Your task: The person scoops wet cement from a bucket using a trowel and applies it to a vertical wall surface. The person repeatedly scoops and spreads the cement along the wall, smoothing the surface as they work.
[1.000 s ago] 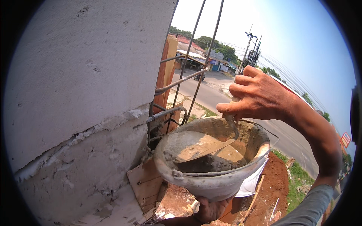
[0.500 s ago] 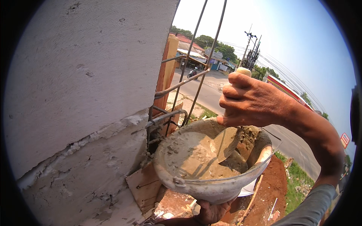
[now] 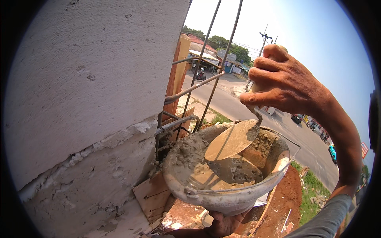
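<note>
Beside the wall [image 3: 91, 87], my right fingers [image 3: 262, 75] grip a trowel [image 3: 230, 143]; my left hand [image 3: 225, 225] holds the bucket [image 3: 234, 199] from below.

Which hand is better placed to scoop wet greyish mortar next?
Probably the right hand: it holds the pale-handled metal trowel over the mortar; the left hand is under the round whitish bucket.

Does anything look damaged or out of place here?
Yes: a ragged, crumbly seam crosses the pale wall, odd beside the flatter face above. The bucket, supported from below by the left hand, also looks grimy along its rim.
</note>
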`<state>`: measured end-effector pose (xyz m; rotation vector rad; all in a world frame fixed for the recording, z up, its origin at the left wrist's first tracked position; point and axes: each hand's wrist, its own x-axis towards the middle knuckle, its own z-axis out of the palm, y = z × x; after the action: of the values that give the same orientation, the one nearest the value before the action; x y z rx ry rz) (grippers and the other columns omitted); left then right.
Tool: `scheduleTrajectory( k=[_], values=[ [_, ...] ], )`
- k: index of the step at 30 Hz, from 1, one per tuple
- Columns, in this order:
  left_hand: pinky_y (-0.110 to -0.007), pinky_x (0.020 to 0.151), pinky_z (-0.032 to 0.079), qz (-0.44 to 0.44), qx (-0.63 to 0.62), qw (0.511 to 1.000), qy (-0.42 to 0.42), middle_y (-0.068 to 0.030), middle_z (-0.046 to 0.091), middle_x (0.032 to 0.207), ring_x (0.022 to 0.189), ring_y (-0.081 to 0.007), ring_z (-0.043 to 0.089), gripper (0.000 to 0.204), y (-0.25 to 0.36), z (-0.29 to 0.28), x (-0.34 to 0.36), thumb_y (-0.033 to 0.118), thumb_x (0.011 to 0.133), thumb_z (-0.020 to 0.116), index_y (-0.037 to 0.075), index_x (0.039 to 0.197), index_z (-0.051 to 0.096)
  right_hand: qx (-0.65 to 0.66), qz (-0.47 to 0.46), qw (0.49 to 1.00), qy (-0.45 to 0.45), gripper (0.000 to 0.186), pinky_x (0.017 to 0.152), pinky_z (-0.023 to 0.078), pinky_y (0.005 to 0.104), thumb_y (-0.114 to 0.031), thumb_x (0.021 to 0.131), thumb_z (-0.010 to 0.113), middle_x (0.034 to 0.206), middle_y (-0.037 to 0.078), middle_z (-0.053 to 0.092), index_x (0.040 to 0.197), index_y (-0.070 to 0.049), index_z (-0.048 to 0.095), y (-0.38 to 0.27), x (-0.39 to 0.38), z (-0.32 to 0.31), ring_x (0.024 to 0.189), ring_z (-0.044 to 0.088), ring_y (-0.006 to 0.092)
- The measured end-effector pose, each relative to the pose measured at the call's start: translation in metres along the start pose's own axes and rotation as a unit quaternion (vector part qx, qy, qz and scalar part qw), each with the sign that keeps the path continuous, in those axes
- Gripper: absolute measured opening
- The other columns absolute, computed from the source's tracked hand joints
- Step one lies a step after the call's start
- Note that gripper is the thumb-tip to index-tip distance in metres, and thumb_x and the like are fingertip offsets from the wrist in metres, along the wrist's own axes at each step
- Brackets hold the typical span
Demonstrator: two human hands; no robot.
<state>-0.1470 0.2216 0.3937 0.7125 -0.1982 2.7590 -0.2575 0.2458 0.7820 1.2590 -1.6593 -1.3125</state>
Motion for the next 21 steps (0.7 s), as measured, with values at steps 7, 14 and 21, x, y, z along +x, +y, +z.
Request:
scheduleTrajectory(
  k=[7, 14, 21],
  values=[
    [-0.053, 0.128, 0.022, -0.003, -0.015, 1.0, -0.007, -0.0085, 0.022, 0.171, 0.155, -0.0324, 0.025, 0.109, -0.002, 0.001, 0.001, 0.071, 0.086, 0.065, 0.014, 0.165, 0.016, 0.026, -0.075, 0.997, -0.007, 0.02, 0.105, 0.046, 0.0393, -0.022, 0.092, 0.07, 0.094, -0.003, 0.062, 0.105, -0.037, 0.072, -0.032, 0.015, 0.026, 0.101, 0.062, 0.0167],
    [-0.052, 0.128, 0.022, 0.012, 0.001, 1.0, -0.005, -0.0082, 0.023, 0.17, 0.155, -0.0318, 0.025, 0.111, 0.001, 0.013, 0.007, 0.071, 0.085, 0.065, 0.014, 0.165, 0.015, 0.038, 0.013, 0.997, 0.07, 0.021, 0.091, 0.049, 0.0355, -0.025, 0.09, 0.074, 0.089, -0.004, 0.063, 0.105, -0.039, 0.068, -0.016, 0.003, 0.051, 0.091, 0.064, 0.0156],
    [-0.052, 0.128, 0.022, 0.024, 0.005, 1.0, -0.016, -0.0089, 0.024, 0.169, 0.155, -0.0312, 0.025, 0.107, 0.001, 0.015, 0.011, 0.07, 0.086, 0.065, 0.014, 0.164, 0.019, 0.186, 0.05, 0.968, -0.163, 0.016, 0.087, 0.047, 0.0362, -0.037, 0.084, 0.08, 0.08, -0.005, 0.064, 0.098, -0.03, 0.075, 0.001, 0.018, -0.028, 0.087, 0.063, 0.0132]
  ],
)
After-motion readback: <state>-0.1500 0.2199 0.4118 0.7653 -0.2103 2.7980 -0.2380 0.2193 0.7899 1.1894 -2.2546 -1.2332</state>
